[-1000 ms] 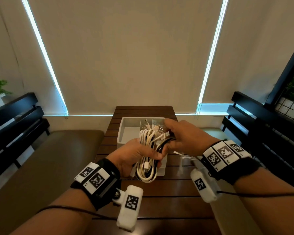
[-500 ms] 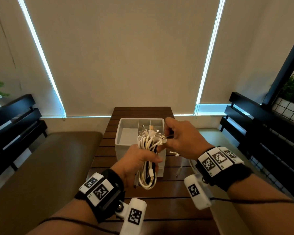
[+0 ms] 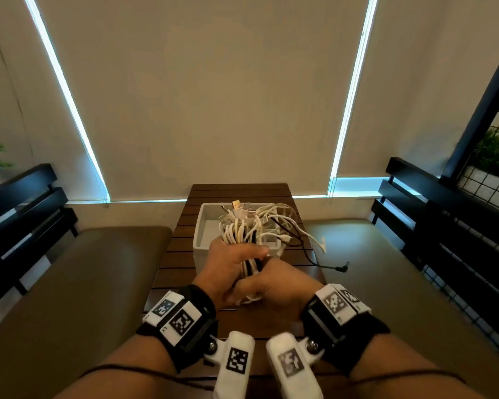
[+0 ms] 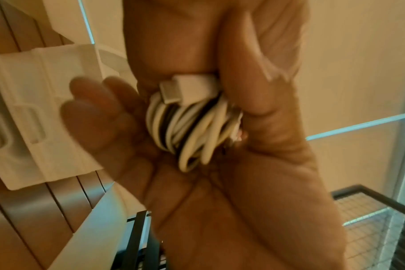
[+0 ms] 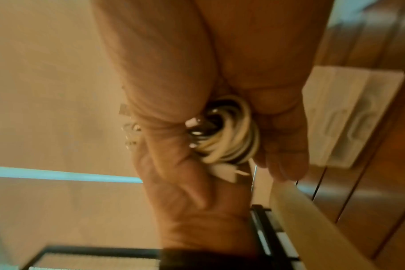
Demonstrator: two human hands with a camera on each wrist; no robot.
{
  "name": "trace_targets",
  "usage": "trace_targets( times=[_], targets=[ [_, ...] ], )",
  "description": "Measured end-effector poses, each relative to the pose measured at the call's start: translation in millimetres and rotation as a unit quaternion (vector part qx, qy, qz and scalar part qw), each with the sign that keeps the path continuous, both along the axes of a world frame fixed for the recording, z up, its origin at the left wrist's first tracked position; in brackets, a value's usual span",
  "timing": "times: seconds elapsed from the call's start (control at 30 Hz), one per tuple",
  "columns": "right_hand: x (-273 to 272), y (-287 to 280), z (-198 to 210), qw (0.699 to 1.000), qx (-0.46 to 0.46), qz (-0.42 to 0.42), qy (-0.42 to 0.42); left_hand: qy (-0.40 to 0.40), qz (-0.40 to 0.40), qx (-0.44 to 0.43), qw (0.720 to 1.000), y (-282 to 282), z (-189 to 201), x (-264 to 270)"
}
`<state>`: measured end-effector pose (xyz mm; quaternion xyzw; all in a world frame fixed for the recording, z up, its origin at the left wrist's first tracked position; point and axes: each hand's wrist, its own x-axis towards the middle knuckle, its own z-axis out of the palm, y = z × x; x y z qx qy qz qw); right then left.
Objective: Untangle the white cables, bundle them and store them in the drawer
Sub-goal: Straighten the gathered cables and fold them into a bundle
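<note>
A bundle of white cables (image 3: 236, 231) with a few black ones mixed in is held above the table. My left hand (image 3: 231, 263) grips its middle. My right hand (image 3: 274, 283) grips its lower part, just below and right of the left hand. Loose plug ends fan out at the top, over the white drawer box (image 3: 203, 226). A thin black cable (image 3: 308, 254) with a barrel plug hangs off to the right. In the left wrist view the coiled cables (image 4: 185, 127) lie in my palm with a white plug (image 4: 187, 89) on top. The right wrist view shows cable loops (image 5: 231, 138) between my fingers.
The drawer box stands on a narrow dark slatted wooden table (image 3: 239, 191). Brown cushioned benches (image 3: 69, 283) with black slatted backs (image 3: 444, 226) flank the table. A small white strip (image 3: 323, 243) sticks out of the cables at the right.
My right hand left the plug ends at the top and came down to grip the bundle's lower part beside my left hand. The loose ends sprang out to the right.
</note>
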<state>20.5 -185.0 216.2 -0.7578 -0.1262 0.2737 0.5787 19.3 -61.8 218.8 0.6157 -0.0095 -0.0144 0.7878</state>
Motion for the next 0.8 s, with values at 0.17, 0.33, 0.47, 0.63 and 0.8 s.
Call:
trace_targets(
  times=[0.17, 0.33, 0.47, 0.63, 0.8],
  targets=[
    [-1, 12, -2, 0.999, -0.026, -0.037, -0.015, 0.022, -0.012, -0.012, 1.000, 0, -7, -2],
    [-18, 17, 6, 0.990, 0.049, -0.126, -0.029, 0.038, -0.055, -0.060, 0.996, 2, -3, 0],
    [-17, 21, -2, 0.994, 0.020, -0.107, -0.026, 0.059, -0.103, -0.060, 0.991, 6, -2, -3],
    [-18, -1, 20, 0.985, -0.148, 0.073, -0.049, 0.055, -0.089, -0.026, 0.994, 18, -4, 4],
    [-21, -17, 53, 0.927, -0.253, -0.036, -0.274, 0.023, -0.080, 0.026, 0.996, 31, 2, 10]
  ],
)
